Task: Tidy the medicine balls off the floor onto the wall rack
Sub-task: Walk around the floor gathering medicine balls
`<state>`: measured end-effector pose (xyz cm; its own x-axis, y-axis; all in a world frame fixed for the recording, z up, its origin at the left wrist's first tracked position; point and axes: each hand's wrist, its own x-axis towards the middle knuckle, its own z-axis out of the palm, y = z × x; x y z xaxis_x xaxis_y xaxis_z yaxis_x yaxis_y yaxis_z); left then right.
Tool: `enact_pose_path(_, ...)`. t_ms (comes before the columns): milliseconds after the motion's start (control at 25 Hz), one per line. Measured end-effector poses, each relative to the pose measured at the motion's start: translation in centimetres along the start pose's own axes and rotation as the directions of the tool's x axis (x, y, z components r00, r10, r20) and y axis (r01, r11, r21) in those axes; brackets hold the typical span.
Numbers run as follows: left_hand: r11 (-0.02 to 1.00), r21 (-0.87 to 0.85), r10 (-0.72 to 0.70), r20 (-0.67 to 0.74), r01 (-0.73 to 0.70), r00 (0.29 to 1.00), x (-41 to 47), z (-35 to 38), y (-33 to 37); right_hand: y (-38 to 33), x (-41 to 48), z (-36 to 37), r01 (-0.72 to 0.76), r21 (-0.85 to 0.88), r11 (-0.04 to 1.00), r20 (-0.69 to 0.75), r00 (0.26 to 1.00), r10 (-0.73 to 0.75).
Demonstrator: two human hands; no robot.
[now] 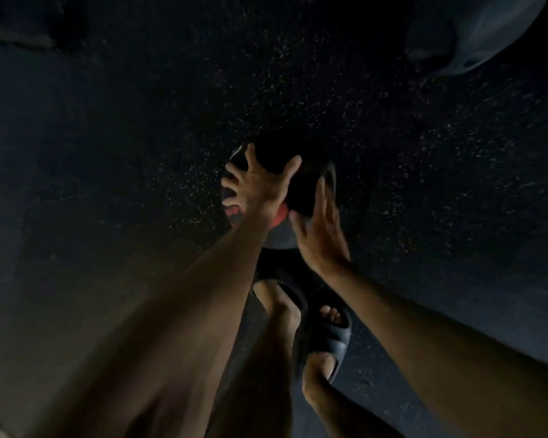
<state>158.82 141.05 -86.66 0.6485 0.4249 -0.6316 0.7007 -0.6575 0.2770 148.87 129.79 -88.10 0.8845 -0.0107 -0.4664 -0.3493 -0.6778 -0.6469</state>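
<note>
Black-and-red ball (298, 188): a dark medicine ball with a red patch at its 6 o'clock edge is seen at frame centre, on or just over the floor; contact cannot be told in the dim light.
Left hand (260, 184): laid on the ball's 9 o'clock side, fingers spread wide over the curve, nothing pinched.
Right hand (323, 229): set against the ball at 4 o'clock, fingers nearly straight, palm turned inward.
Floor (424, 137): dark speckled matting is seen all round.
Slides (332, 336): dark footwear is planted at 6 o'clock, just beside the ball.
Pale object (474, 30): a blurred shape is noted at 1 o'clock, well apart; not identified.
Rack: not in view.
Progress: judged early. This ball is only clasped between both palms; lifting, carrying and racking are left. The number of balls already racked cannot be told.
</note>
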Motion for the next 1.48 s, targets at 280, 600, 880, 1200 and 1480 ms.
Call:
enact_pose_path(280, 0.957, 0.067, 0.285, -0.058, -0.281, 0.957, 3.5, -0.6, 0.8, -2.6, 7.2, -2.8, -0.210, 0.073, 0.975, 0.030, 0.978, 0.208)
enact_pose_path(600, 0.761, 0.030, 0.643, 0.100, -0.648, 0.759, 7.0, -2.3, 1.0, -4.7, 17.5, -7.9, -0.369, 0.062, 0.927, 0.034, 0.929, 0.368)
enact_pose_path(880, 0.914, -0.061, 0.403, 0.021, -0.401, 0.915, 10.2, -1.6, 8.4, -4.0, 25.1, -11.1, -0.360, 0.085, 0.929, -0.065, 0.929, 0.365)
enact_pose_path(1200, 0.957, -0.161, 0.252, 0.040, -0.242, 0.967, 17.4, -3.4, 21.9, -4.7, 24.6, -12.2, -0.138, 0.016, 0.990, -0.119, 0.983, 0.139)
enact_pose_path(1480, 0.884, -0.276, 0.357, -0.126, -0.378, 0.926, 16.5, -3.2, 18.6, -8.7, 35.2, -16.4, -0.267, -0.123, 0.956, -0.073, 0.963, 0.260)
